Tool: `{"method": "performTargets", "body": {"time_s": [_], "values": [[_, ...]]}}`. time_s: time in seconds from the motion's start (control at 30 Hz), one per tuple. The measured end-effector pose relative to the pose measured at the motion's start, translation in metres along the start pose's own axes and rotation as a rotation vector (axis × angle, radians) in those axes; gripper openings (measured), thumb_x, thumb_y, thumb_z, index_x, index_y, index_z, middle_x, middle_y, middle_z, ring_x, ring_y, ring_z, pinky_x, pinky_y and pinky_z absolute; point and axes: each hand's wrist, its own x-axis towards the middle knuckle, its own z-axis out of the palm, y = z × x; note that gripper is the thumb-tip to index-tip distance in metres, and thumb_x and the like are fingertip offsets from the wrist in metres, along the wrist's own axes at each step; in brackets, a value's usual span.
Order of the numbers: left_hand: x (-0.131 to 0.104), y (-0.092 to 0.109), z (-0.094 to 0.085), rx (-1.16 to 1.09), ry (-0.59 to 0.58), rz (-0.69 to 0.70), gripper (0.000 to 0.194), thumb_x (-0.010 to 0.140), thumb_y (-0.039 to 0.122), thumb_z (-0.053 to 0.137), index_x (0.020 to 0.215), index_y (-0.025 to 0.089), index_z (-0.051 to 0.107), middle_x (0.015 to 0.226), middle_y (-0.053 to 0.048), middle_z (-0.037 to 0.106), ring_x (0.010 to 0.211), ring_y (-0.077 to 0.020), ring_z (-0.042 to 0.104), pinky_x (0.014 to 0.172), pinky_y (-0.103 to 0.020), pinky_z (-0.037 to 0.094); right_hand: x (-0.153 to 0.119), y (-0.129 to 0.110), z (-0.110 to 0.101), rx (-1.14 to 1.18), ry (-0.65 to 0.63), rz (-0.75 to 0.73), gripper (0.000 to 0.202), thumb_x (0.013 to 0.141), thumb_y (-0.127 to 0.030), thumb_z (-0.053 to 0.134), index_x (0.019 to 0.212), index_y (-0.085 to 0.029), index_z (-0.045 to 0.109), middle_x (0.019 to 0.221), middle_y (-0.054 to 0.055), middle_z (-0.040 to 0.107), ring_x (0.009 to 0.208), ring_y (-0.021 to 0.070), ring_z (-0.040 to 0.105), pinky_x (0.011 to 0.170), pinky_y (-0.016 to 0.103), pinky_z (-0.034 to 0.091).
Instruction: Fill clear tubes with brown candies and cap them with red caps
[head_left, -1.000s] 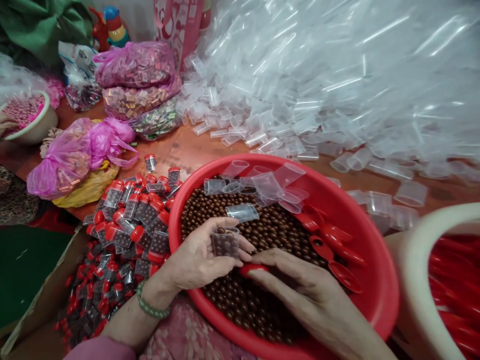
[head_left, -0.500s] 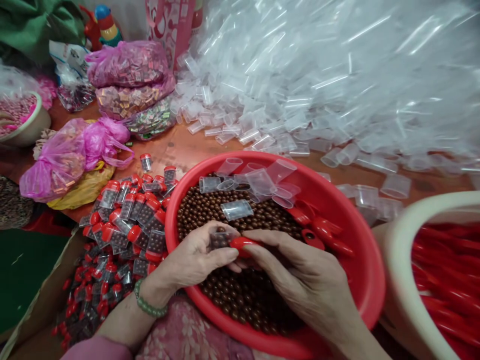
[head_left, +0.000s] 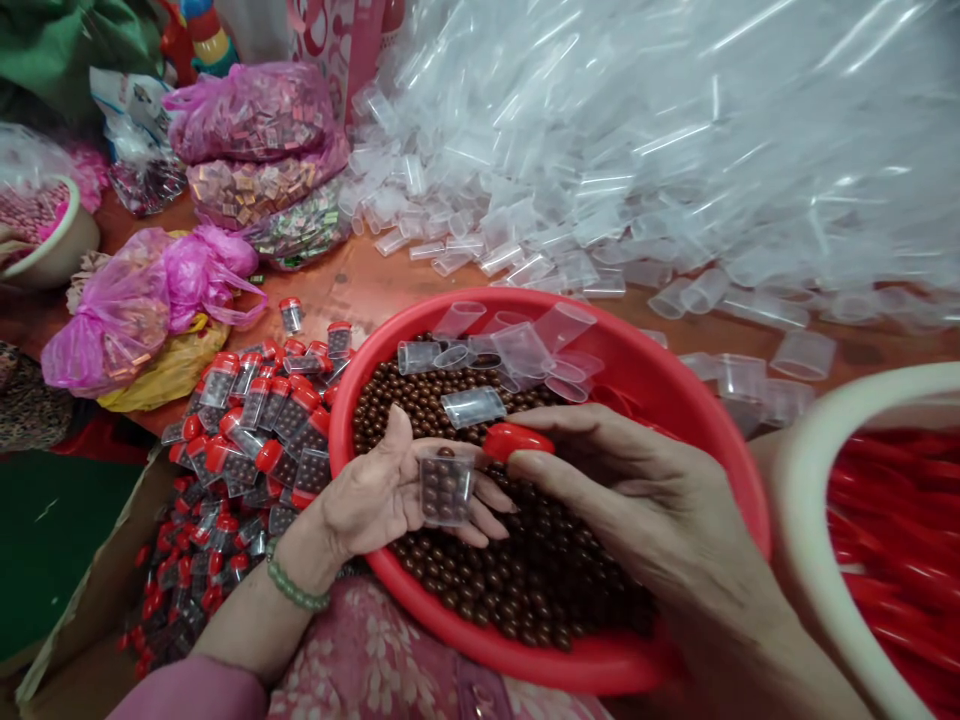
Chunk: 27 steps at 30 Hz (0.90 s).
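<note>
My left hand (head_left: 386, 500) is palm up over a red basin (head_left: 346, 440), thumb raised and fingers spread. Across its fingers rests a small clear plastic container (head_left: 448, 490) with brown chocolate balls inside, uncapped at the top. To its right, my right hand (head_left: 637, 500) pinches a red cap (head_left: 517, 441) between thumb and fingers, apart from the container. Brown balls (head_left: 517, 590) fill much of the basin. Several empty clear containers (head_left: 521, 355) lie on them, one of them (head_left: 474, 407) just above my left hand.
Capped, filled containers (head_left: 247, 430) are heaped left of the basin. A mound of clear containers (head_left: 637, 150) covers the back right. At right stands a cream tub (head_left: 806, 480) of red pieces (head_left: 892, 560). Pink bags (head_left: 255, 110) sit at back left. Another person's hand (head_left: 13, 240) shows at far left.
The red cap has moved right, away from the container in my left hand. My left fingers have unfolded, and the container now rests upright on them.
</note>
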Motion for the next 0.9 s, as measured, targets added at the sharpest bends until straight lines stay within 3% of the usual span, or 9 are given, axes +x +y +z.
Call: {"method": "performTargets", "body": {"time_s": [0.17, 0.37, 0.5, 0.67, 0.8, 0.9], "values": [[-0.001, 0.0, 0.001, 0.036, 0.005, -0.005, 0.071, 0.083, 0.073, 0.052, 0.11, 0.01, 0.068, 0.096, -0.015, 0.074, 0.084, -0.0223, 0.072, 0.075, -0.031, 0.055, 0.012, -0.006, 0.014, 0.08, -0.049, 0.029, 0.01, 0.08, -0.031, 0.073, 0.087, -0.023, 0.072, 0.072, -0.001, 0.069, 0.054, 0.0116, 0.061, 0.048, 0.022, 0.051], [-0.003, -0.003, 0.004, 0.195, 0.049, 0.014, 0.044, 0.073, 0.037, 0.083, 0.105, 0.011, 0.068, 0.093, -0.011, 0.071, 0.083, -0.018, 0.07, 0.076, -0.027, 0.056, 0.02, -0.003, 0.015, 0.037, -0.261, 0.071, 0.02, 0.085, -0.034, 0.068, 0.099, -0.02, 0.072, 0.073, 0.0, 0.068, 0.051, 0.0107, 0.058, 0.046, 0.023, 0.047], [-0.003, -0.005, 0.005, 0.203, 0.062, 0.031, 0.038, 0.076, 0.037, 0.081, 0.1, 0.011, 0.067, 0.092, -0.011, 0.07, 0.08, -0.0156, 0.069, 0.074, -0.025, 0.055, 0.022, 0.0, 0.001, -0.099, -0.298, -0.047, 0.015, 0.087, -0.033, 0.066, 0.094, -0.021, 0.073, 0.076, 0.002, 0.072, 0.065, 0.0153, 0.066, 0.06, 0.026, 0.054], [-0.003, -0.006, 0.004, 0.167, 0.089, 0.037, 0.041, 0.075, 0.036, 0.081, 0.105, 0.012, 0.065, 0.092, -0.011, 0.071, 0.082, -0.0163, 0.07, 0.074, -0.026, 0.055, 0.016, 0.01, -0.021, -0.274, -0.21, -0.078, 0.017, 0.085, -0.038, 0.069, 0.096, -0.025, 0.074, 0.088, 0.003, 0.076, 0.076, 0.0203, 0.071, 0.068, 0.03, 0.057], [-0.002, -0.007, 0.003, 0.225, 0.108, 0.028, 0.043, 0.076, 0.038, 0.081, 0.107, 0.012, 0.067, 0.096, -0.013, 0.073, 0.084, -0.0167, 0.071, 0.076, -0.026, 0.055, 0.013, 0.007, -0.016, -0.221, -0.146, -0.091, 0.018, 0.085, -0.039, 0.069, 0.095, -0.025, 0.074, 0.088, 0.003, 0.077, 0.075, 0.0207, 0.072, 0.066, 0.03, 0.058], [-0.001, -0.007, 0.002, 0.291, 0.083, 0.034, 0.041, 0.078, 0.04, 0.078, 0.105, 0.012, 0.069, 0.095, -0.013, 0.073, 0.082, -0.0149, 0.069, 0.075, -0.024, 0.054, 0.015, -0.002, -0.004, -0.161, -0.25, -0.1, 0.016, 0.089, -0.036, 0.065, 0.095, -0.024, 0.073, 0.082, 0.003, 0.075, 0.07, 0.0186, 0.07, 0.06, 0.028, 0.057]]}}
